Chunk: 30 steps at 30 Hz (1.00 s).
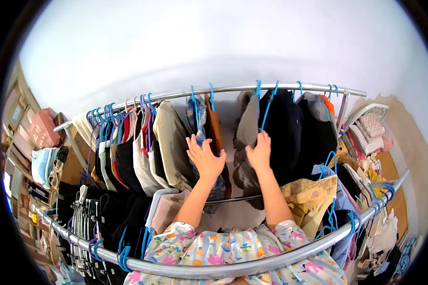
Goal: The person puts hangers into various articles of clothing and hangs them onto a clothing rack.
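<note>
My left hand [207, 159] is open with fingers spread, in front of a blue patterned garment [199, 114] and beside a brown garment [213, 124] on the upper rail. My right hand [259, 151] has its fingers curled at the edge of a grey-brown coat [246, 124] with furry trim. The thumb lies against the coat; the fingertips are partly hidden. A dark navy garment [283, 123] hangs just right of that hand. Blue hangers [270, 107] carry these garments. A gap separates the brown garment from the grey-brown coat.
The upper metal rail [235, 87] holds several more clothes, including a beige jacket [169, 137] and black garments. A nearer curved rail [209, 270] crosses in front of my body, with metal clip hangers [83, 223] and a yellow patterned garment [314, 197]. Folded fabric [368, 130] lies at right.
</note>
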Tool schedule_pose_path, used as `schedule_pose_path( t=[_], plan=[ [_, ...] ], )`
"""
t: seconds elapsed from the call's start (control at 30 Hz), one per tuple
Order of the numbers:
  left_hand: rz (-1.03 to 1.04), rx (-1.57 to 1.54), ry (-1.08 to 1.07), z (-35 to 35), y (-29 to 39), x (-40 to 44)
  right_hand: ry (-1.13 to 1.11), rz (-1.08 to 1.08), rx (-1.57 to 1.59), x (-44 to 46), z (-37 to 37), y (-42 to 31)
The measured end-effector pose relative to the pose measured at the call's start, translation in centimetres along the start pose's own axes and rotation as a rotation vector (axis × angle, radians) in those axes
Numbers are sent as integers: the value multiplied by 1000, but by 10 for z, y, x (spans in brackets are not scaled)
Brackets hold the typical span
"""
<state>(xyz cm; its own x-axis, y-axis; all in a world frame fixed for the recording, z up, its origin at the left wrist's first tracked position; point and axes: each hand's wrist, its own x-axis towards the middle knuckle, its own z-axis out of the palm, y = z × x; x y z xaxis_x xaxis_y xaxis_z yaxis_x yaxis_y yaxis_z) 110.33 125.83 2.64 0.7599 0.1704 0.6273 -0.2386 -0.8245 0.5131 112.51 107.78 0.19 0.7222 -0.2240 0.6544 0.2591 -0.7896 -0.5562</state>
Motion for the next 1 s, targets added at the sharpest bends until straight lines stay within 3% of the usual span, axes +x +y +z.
schedule_pose_path(
  t=[0.13,0.27,0.37,0.4,0.5,0.8,1.0],
  plan=[
    [-69,38,-8,6,-10,1,-140,-45,126,-14,22,-48],
    [-12,-6,102,11,-46,-6,-272,-161,226,-15,28,-88],
    [-156,55,46,-6,-59,-2,-334,-187,228,-13,32,-99],
    [-119,117,132,-8,-61,-1,-348,-189,222,-15,32,-100],
    [-171,162,134,-15,-74,3,-394,-192,175,-12,31,-95],
    [-342,163,213,-45,-111,9,-339,-161,142,-12,11,-73],
    [-258,110,169,-39,-101,6,-359,-362,134,-13,37,-101]
  ],
)
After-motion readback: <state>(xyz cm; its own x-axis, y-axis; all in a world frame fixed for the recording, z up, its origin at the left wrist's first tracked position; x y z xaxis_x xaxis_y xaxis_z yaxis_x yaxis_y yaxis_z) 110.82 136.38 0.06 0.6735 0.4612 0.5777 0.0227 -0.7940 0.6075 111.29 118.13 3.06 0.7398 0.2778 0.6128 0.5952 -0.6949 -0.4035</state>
